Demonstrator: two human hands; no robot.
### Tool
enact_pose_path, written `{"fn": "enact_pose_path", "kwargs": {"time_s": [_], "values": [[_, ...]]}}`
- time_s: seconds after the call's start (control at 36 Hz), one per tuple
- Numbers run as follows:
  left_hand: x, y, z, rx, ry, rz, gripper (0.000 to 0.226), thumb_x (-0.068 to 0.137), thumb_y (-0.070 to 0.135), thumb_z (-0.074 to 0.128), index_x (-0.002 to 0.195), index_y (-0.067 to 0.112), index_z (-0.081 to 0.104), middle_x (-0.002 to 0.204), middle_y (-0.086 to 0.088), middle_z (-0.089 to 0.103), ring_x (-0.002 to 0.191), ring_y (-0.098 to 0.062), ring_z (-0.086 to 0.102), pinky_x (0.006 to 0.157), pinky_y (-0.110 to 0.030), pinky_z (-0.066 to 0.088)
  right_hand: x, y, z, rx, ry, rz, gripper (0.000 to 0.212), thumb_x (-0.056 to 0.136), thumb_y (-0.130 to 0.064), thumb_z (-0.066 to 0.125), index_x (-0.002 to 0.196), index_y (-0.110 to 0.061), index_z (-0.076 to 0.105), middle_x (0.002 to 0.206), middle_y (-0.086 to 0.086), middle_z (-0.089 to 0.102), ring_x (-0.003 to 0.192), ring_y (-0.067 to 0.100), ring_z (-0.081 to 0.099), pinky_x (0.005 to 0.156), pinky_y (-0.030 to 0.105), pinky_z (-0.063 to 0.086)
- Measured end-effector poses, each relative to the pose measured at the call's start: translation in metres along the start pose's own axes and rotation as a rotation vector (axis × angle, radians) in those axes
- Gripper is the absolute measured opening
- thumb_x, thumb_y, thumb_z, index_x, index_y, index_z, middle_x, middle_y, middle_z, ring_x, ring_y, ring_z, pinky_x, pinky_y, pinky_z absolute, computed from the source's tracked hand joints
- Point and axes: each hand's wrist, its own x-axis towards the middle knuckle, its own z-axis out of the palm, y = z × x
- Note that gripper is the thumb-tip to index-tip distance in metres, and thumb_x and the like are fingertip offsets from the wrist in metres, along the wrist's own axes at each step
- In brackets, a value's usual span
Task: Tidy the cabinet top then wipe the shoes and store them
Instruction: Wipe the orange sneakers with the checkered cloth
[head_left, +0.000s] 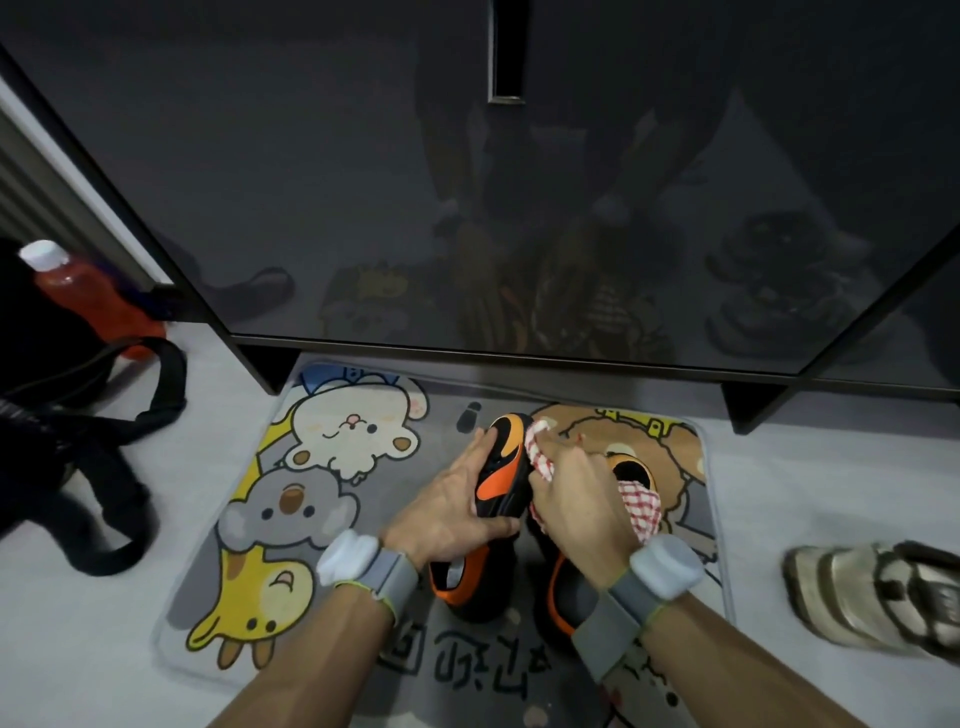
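My left hand grips a black and orange shoe above the cartoon floor mat, toe pointing away from me. My right hand holds a red and white checked cloth bunched against the shoe's right side. The cloth's loose end hangs under my right wrist. A second black and orange shoe lies on the mat below my right hand, mostly hidden by hand and cloth. The dark cabinet stands just beyond the mat, doors closed.
A grey sandal lies on the pale floor at the right. A black bag with looped straps sits at the left, a red bottle with a white cap beside it. The cabinet's feet stand at the mat's far corners.
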Motion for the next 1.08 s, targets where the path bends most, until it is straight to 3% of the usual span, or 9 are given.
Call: {"fn": "enact_pose_path", "kwargs": {"time_s": [0.08,0.22,0.44,0.61,0.67,0.75,0.83,0.94,1.08], "values": [[-0.001,-0.002,0.000,-0.004,-0.004,-0.001,0.112,0.080,0.039,0.078,0.157,0.038,-0.005,0.165,0.015,-0.005,0.150,-0.012,0.015,0.119,-0.028,0.019,-0.006,-0.007,0.005,-0.060,-0.120,0.036,0.027,0.099,-0.014,0.047,0.123,-0.005,0.055,0.109,0.014,0.066,0.098,0.029,0.065,0.078,0.032,0.048],[-0.001,-0.002,0.000,-0.011,-0.003,0.001,0.112,0.080,0.039,0.078,0.157,0.037,-0.004,0.165,0.015,-0.003,0.150,-0.012,0.016,0.121,-0.030,0.021,-0.020,0.003,0.007,0.014,-0.035,-0.023,0.016,0.094,-0.011,0.051,0.098,-0.002,0.064,0.090,0.015,0.067,0.087,0.035,0.063,0.073,0.037,0.047],[-0.003,0.001,-0.002,0.000,-0.002,0.003,0.111,0.081,0.037,0.077,0.157,0.036,-0.003,0.165,0.013,-0.002,0.150,-0.014,0.017,0.120,-0.029,0.020,-0.007,-0.010,0.010,-0.173,-0.185,-0.007,0.057,0.097,-0.008,0.052,0.149,-0.009,0.029,0.145,0.011,0.046,0.112,0.026,0.062,0.091,0.034,0.052],[-0.004,0.003,-0.005,-0.023,-0.006,-0.007,0.111,0.080,0.033,0.078,0.158,0.035,-0.002,0.165,0.012,0.001,0.149,-0.015,0.021,0.120,-0.031,0.024,-0.036,-0.006,0.008,-0.025,-0.073,-0.080,0.029,0.096,-0.005,0.043,0.122,-0.001,0.055,0.102,0.016,0.066,0.091,0.034,0.063,0.074,0.035,0.046],[-0.004,0.003,-0.004,-0.021,-0.003,-0.013,0.112,0.079,0.036,0.079,0.157,0.036,-0.002,0.165,0.013,0.000,0.149,-0.014,0.021,0.120,-0.033,0.024,-0.024,-0.004,0.008,-0.049,-0.052,-0.043,0.040,0.095,-0.007,0.048,0.135,-0.004,0.050,0.122,0.016,0.063,0.101,0.031,0.064,0.082,0.035,0.051],[-0.004,0.004,-0.003,-0.016,0.005,-0.013,0.113,0.078,0.037,0.079,0.157,0.036,-0.002,0.165,0.013,0.000,0.149,-0.014,0.020,0.121,-0.034,0.025,-0.006,-0.005,0.008,-0.121,-0.076,-0.055,0.064,0.094,-0.004,0.049,0.154,-0.012,0.028,0.160,0.005,0.028,0.127,0.024,0.055,0.102,0.034,0.047],[-0.005,0.003,-0.004,-0.013,0.002,-0.015,0.112,0.079,0.035,0.079,0.158,0.035,-0.001,0.166,0.011,0.002,0.149,-0.015,0.021,0.120,-0.032,0.025,-0.010,-0.007,0.011,-0.156,-0.175,-0.066,0.065,0.095,-0.004,0.046,0.155,-0.011,0.022,0.163,0.004,0.020,0.129,0.023,0.052,0.103,0.031,0.045],[-0.005,0.003,-0.005,-0.043,0.014,-0.032,0.112,0.078,0.034,0.080,0.158,0.034,0.002,0.165,0.006,0.015,0.144,-0.017,0.032,0.118,-0.032,0.029,-0.025,-0.001,0.022,-0.023,-0.135,-0.114,0.046,0.095,-0.008,0.043,0.141,-0.005,0.049,0.139,0.012,0.055,0.121,0.029,0.057,0.100,0.037,0.047],[-0.007,0.006,-0.001,-0.026,0.048,-0.051,0.112,0.075,0.040,0.081,0.158,0.031,0.006,0.162,0.004,0.026,0.143,-0.015,0.033,0.114,-0.025,0.029,0.004,-0.005,0.004,-0.214,-0.204,-0.104,0.054,0.098,-0.009,0.045,0.151,-0.008,0.034,0.155,0.005,0.037,0.130,0.024,0.051,0.104,0.029,0.041]]}}
